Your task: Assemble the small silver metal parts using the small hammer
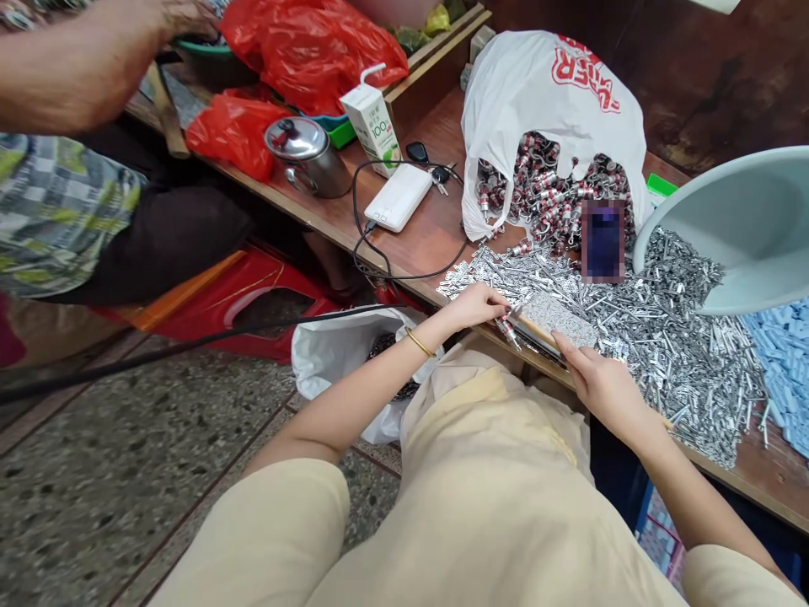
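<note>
My left hand (475, 305) is closed in a pinch on a small red-and-silver metal part (509, 331) at the near edge of the wooden bench (436, 232). My right hand (600, 381) grips the near end of a flat speckled stone slab (556, 320) lying on the bench edge. A big heap of small silver metal pieces (663, 329) spreads behind the slab. A white plastic bag (543, 101) full of red-and-silver parts stands behind the heap.
Another person's arm (82, 59) reaches in at top left. On the bench: a power bank (398, 198) with cable, juice carton (372, 126), steel pot (307, 156), red bags (309, 42), pale tub (739, 228), blue pieces (784, 354). A white bag (341, 354) hangs below.
</note>
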A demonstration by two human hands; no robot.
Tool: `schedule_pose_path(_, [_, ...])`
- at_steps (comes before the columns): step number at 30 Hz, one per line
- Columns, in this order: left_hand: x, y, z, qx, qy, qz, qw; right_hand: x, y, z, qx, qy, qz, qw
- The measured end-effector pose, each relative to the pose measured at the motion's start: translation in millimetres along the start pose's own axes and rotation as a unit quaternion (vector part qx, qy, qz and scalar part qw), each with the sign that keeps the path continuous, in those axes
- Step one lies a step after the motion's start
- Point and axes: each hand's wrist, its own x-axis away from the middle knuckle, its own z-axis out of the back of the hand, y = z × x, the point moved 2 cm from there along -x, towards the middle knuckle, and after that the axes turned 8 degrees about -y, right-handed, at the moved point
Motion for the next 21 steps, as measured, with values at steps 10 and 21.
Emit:
schedule_pose_path(10, [54, 14, -31.5, 0.219, 0.145, -0.210, 0.942, 30, 25, -57, 0.062, 0.256, -0.042, 0.964])
schedule_pose_path(21, [94, -27, -57.2, 0.468, 0.188, 0.127, 0.854, 26, 34, -62, 0.014, 0.265, -0.054, 0.963])
